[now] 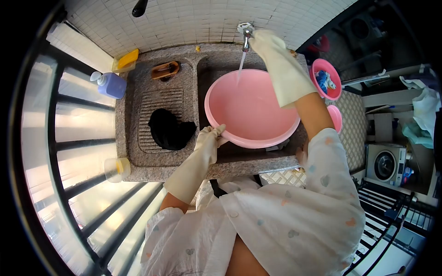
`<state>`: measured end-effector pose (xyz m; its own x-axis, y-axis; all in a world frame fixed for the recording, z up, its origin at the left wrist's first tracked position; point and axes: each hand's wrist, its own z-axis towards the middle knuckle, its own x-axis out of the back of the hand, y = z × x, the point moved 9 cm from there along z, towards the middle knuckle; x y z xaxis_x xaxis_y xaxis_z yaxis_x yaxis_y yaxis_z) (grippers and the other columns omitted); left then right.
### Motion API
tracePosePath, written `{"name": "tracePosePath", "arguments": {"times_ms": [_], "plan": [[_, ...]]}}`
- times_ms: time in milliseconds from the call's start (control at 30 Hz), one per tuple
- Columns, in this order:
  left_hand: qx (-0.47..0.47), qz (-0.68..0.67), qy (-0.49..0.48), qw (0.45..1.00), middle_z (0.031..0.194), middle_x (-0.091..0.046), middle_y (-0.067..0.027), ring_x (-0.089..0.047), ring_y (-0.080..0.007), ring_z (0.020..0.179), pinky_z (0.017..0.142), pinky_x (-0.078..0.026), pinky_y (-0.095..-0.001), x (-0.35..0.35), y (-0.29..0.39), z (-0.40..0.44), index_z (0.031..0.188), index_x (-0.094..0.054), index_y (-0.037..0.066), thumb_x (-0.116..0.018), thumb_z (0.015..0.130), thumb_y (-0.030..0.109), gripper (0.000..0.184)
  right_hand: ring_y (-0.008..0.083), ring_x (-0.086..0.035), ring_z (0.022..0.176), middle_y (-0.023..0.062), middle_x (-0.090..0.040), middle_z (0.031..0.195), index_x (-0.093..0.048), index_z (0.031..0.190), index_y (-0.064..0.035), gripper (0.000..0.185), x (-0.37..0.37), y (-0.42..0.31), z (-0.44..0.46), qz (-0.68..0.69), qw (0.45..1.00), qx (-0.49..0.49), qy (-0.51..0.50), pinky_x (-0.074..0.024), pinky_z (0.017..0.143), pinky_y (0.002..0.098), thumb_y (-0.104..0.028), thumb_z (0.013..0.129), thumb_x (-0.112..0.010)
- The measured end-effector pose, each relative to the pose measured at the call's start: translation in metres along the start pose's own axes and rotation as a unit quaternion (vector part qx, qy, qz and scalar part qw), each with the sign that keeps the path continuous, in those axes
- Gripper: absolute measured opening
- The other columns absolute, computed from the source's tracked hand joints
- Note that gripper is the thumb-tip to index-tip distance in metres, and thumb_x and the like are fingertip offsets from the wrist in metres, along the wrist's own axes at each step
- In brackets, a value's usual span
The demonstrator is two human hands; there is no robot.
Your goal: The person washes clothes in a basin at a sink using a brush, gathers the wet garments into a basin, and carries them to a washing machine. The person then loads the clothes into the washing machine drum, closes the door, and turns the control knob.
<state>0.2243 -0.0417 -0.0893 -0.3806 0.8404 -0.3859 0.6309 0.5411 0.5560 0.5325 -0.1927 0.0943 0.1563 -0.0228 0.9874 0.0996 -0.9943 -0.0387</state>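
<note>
While water runs from the tap (247, 32) into the basin (253, 108), my left hand (211, 138) pinches the near rim. Basin position: forward-right of those fingers. Black cloth (169, 130): left of them. My right hand (266, 43) is at the tap; I cannot tell its finger state.

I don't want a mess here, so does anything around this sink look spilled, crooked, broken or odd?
I see no spill or breakage; the water stream lands inside the pink basin. The one slight oddity is a small yellow bit lying by itself on the back ledge, too small to identify.
</note>
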Motion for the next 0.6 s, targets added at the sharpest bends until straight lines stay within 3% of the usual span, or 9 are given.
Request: {"name": "tracePosePath", "arguments": {"times_ms": [100,233,300,367,400,433,533,567,600], "plan": [[0.011,0.008,-0.004,1.0,0.111,-0.067,-0.0124,-0.072,-0.0206,0.096,0.092,-0.064,-0.0333,-0.008,0.004,-0.003,0.109,-0.054,-0.001,-0.068,0.099,0.011,0.021,0.0337,-0.068,0.108,0.016,-0.071,0.115,-0.068,0.116,-0.0057,0.044,-0.003,-0.003,-0.015,0.042,0.997,-0.058,0.004,-0.0534,0.091,0.0472,-0.044,0.1,-0.055],[-0.043,0.055,-0.018,0.997,0.104,-0.069,-0.0102,-0.072,-0.0179,0.089,0.088,-0.064,-0.0324,-0.012,0.019,-0.01,0.107,-0.058,-0.001,-0.069,0.097,0.007,0.017,0.0339,-0.066,0.117,0.0155,-0.069,0.127,-0.067,0.126,-0.0091,0.044,-0.05,0.034,-0.019,0.27,0.958,0.027,-0.089,-0.0521,0.1,0.0431,-0.042,0.098,-0.057],[-0.065,0.09,-0.025,0.993,0.103,-0.069,-0.0092,-0.071,-0.017,0.088,0.086,-0.064,-0.0321,-0.012,0.023,-0.014,0.107,-0.059,0.0,-0.07,0.097,0.005,0.016,0.0325,-0.06,0.128,0.017,-0.063,0.138,-0.061,0.138,-0.0123,0.048,-0.032,0.083,-0.048,0.214,0.97,-0.036,0.106,-0.0467,0.108,0.0413,-0.036,0.096,-0.06],[-0.135,0.167,-0.042,0.976,0.1,-0.07,-0.0049,-0.07,-0.0149,0.088,0.081,-0.062,-0.0292,-0.016,0.034,-0.02,0.11,-0.062,0.001,-0.071,0.094,0.0,0.018,0.0313,-0.056,0.133,0.0171,-0.06,0.143,-0.058,0.142,-0.014,0.051,-0.043,0.122,-0.068,0.187,0.973,-0.036,0.129,-0.0438,0.111,0.041,-0.033,0.095,-0.061],[-0.169,0.165,-0.078,0.968,0.122,-0.07,-0.0093,-0.068,-0.0134,0.088,0.077,-0.059,-0.0267,-0.019,0.036,-0.019,0.11,-0.064,0.0,-0.072,0.09,-0.004,0.022,0.0302,-0.052,0.138,0.0172,-0.056,0.147,-0.054,0.146,-0.0156,0.055,-0.041,0.134,-0.083,0.16,0.975,-0.036,0.148,-0.0409,0.114,0.0408,-0.029,0.094,-0.062],[-0.167,0.167,-0.08,0.968,0.122,-0.07,-0.0093,-0.068,-0.0134,0.088,0.077,-0.059,-0.0267,-0.014,0.031,-0.017,0.11,-0.064,0.0,-0.072,0.09,-0.004,0.022,0.0302,-0.052,0.138,0.0172,-0.056,0.147,-0.054,0.146,-0.0156,0.055,-0.043,0.144,-0.097,0.16,0.975,-0.04,0.148,-0.0409,0.114,0.0408,-0.029,0.094,-0.062],[-0.324,0.382,-0.065,0.863,0.161,-0.041,-0.0154,-0.071,-0.0186,0.091,0.069,-0.058,-0.0276,-0.031,0.057,-0.049,0.092,-0.065,0.0,-0.075,0.085,-0.007,0.015,0.03,-0.052,0.139,0.016,-0.057,0.147,-0.055,0.147,-0.0171,0.055,-0.05,0.174,-0.121,0.159,0.978,-0.077,0.108,-0.0414,0.114,0.0397,-0.019,0.092,-0.062],[-0.325,0.383,-0.068,0.862,0.161,-0.041,-0.0154,-0.071,-0.0186,0.091,0.069,-0.058,-0.0276,-0.032,0.057,-0.051,0.092,-0.065,0.0,-0.075,0.085,-0.007,0.015,0.03,-0.052,0.139,0.016,-0.057,0.147,-0.055,0.147,-0.0171,0.055,-0.045,0.175,-0.131,0.159,0.978,-0.08,0.11,-0.0414,0.114,0.0397,-0.019,0.092,-0.062],[-0.408,0.445,-0.067,0.794,0.159,-0.043,-0.0167,-0.07,-0.0225,0.092,0.068,-0.057,-0.0291,-0.041,0.064,-0.063,0.09,-0.063,0.001,-0.076,0.083,-0.007,0.017,0.0312,-0.054,0.135,0.0163,-0.06,0.143,-0.058,0.143,-0.0178,0.051,-0.038,0.175,-0.148,0.184,0.973,-0.106,0.095,-0.0432,0.113,0.04,-0.02,0.092,-0.062]]}}
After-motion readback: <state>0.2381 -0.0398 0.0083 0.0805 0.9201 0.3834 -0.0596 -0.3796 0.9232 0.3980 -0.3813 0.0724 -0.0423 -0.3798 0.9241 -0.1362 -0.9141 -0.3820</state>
